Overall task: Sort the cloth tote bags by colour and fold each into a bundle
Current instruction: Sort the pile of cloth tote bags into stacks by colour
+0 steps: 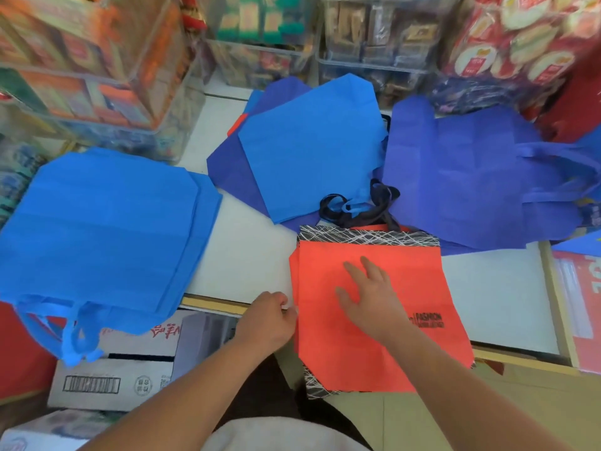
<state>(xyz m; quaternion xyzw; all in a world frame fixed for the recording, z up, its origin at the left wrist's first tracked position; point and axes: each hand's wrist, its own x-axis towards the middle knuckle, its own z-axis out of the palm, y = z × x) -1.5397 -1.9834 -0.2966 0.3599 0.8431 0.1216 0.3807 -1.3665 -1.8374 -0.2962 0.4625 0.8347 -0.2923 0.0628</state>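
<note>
Light blue cloth tote bags lie stacked at nine o'clock on a white tabletop, with packaged shop goods at twelve. Dark blue cloth bags lie at two. An orange-red cloth bag lies at five: right hand spread flat on it, left hand pinching its edge.

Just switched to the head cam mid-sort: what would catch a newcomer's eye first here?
The orange tote bag lies front and centre on the white counter, the right hand flat on it and the left hand pinching its left edge. A stack of light blue bags overhangs the counter's left end, and dark blue bags spread at the far right.
</note>
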